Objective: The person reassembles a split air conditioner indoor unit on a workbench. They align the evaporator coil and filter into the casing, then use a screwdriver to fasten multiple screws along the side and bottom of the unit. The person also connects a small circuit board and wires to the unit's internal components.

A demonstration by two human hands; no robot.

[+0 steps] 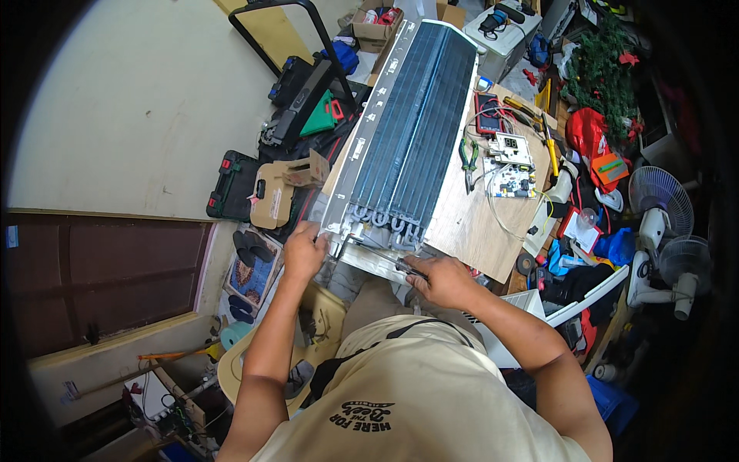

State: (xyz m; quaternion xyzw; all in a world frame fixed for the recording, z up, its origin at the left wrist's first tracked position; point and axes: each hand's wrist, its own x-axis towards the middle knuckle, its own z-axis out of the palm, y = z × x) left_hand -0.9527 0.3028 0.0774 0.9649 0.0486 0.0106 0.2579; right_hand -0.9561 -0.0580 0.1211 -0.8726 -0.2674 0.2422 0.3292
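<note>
An air conditioner's indoor unit (416, 115) with its dark finned coil exposed lies lengthwise on the wooden table. Bent metal pipes (389, 221) show at its near end. My left hand (305, 250) is closed round the near left corner of the unit's pale frame. In my right hand (443, 282), a screwdriver (403, 266) with a dark handle is held, its thin shaft pointing left toward the unit's near end. Exactly where its tip touches, I cannot make out. A whitish panel (373, 263) sits below the pipes, between my hands.
On the table (469, 231) lie green-handled pliers (469, 163), a red multimeter (488, 114), a circuit board (509, 179) with wires and a display module (511, 148). A tan plastic chair (332, 316) stands near my left arm. Tool cases (233, 185) and two fans (657, 196) flank the table.
</note>
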